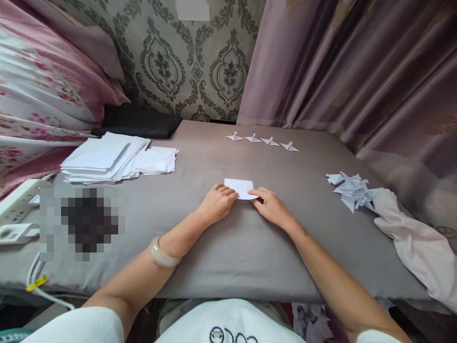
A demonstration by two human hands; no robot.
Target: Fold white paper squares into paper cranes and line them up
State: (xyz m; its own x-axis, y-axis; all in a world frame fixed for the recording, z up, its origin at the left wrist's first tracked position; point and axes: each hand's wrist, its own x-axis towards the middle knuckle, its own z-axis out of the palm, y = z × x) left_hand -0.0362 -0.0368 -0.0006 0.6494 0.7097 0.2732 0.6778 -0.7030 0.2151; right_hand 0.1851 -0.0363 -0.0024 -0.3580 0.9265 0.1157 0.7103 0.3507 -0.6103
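Note:
A small white sheet of paper [238,186] lies in the middle of the grey-covered table [250,257], its near edge curving up slightly. My left hand [219,202] has its fingers closed at the paper's left near corner. At the right near corner, my right hand [269,205] pinches the paper between thumb and fingers. Beyond them, several folded paper pieces [253,138] with upright tips stand in a row. Stacked to the left are large white sheets [100,157] and smaller white sheets [157,159].
A heap of folded paper pieces [352,189] sits on the right beside a pale pink cloth [417,243]. On the left are a white power strip [17,205] with cables and a blurred-out dark patch. A black folded item [139,121] rests at the back left; curtains [321,62] hang behind.

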